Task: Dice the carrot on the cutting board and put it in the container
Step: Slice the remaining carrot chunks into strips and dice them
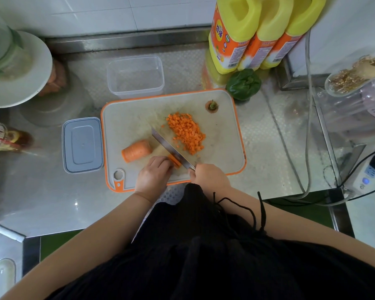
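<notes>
Steel kitchen counter, orange-rimmed grey cutting board (pixel 223 135): mid-dicing, left hand (pixel 154 175) curled on carrot strips (pixel 175 161), right hand (pixel 210 176) gripping steel knife (pixel 171 150); next, slicing thick carrot stub (pixel 136 150), then filling clear plastic container (pixel 135 76).

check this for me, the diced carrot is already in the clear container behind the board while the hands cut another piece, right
Not quite. The head view shows the clear container behind the cutting board empty; the diced carrot is piled on the board. The rest holds: the left hand steadies a carrot piece while the right hand cuts it with the knife.
</notes>
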The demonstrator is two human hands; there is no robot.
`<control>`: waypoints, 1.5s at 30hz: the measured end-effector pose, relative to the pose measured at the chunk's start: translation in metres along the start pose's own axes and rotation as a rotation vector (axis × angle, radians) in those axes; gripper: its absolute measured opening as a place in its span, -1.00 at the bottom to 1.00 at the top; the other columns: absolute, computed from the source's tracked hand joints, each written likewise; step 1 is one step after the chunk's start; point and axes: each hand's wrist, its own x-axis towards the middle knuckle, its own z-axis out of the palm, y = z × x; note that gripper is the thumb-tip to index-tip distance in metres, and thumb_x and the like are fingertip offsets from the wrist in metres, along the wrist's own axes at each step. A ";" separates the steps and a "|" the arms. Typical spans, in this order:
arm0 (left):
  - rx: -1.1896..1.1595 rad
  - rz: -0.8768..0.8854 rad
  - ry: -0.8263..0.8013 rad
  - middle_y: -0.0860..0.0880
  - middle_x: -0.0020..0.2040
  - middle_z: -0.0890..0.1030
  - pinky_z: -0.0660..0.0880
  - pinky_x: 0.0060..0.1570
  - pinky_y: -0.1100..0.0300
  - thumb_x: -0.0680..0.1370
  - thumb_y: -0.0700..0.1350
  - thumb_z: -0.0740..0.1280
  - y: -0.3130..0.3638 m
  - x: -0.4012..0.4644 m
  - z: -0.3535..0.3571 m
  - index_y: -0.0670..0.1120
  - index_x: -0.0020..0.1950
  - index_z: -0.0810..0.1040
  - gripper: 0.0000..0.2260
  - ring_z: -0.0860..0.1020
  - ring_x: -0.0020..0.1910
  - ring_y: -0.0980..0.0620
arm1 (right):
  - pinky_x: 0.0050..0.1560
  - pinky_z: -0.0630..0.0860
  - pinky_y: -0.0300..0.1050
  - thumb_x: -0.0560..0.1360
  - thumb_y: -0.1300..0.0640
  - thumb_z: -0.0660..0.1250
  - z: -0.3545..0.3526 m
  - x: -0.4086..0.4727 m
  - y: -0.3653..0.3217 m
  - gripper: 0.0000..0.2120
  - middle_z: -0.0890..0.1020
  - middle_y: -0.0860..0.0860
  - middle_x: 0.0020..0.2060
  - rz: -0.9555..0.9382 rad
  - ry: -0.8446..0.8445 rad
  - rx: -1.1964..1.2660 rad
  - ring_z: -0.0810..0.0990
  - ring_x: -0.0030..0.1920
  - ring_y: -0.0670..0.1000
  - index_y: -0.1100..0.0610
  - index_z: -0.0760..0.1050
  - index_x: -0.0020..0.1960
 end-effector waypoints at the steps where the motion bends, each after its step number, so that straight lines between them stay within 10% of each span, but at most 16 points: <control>1: -0.006 -0.001 0.001 -0.07 -0.09 0.62 0.60 -0.21 0.08 0.57 -0.13 0.26 0.001 0.001 0.000 -0.18 -0.11 0.63 -0.81 0.59 -0.08 -0.09 | -0.11 0.41 -0.06 0.64 0.01 0.06 0.001 0.000 0.000 -0.67 0.57 0.11 -0.09 0.002 -0.006 0.000 0.57 -0.02 0.13 0.22 0.47 0.06; 31: -0.015 -0.009 -0.015 -0.06 -0.02 0.66 0.59 -0.11 0.07 0.45 -0.30 0.49 -0.004 0.010 0.006 -0.15 -0.03 0.69 -0.86 0.59 -0.05 -0.06 | -0.20 0.42 -0.11 0.53 0.24 0.20 0.010 0.015 -0.014 -0.86 0.42 -0.01 -0.35 0.142 -0.056 -0.032 0.51 -0.20 0.07 0.17 0.53 -0.02; 45: 0.038 0.044 -0.051 -0.06 -0.01 0.63 0.59 -0.14 0.09 0.48 -0.28 0.40 0.000 0.004 -0.001 -0.15 0.00 0.66 -0.87 0.57 -0.05 -0.08 | -0.16 0.41 -0.06 0.64 0.01 0.11 0.007 0.019 0.000 -0.72 0.48 0.08 -0.22 0.056 -0.067 0.072 0.57 -0.07 0.15 0.20 0.43 -0.04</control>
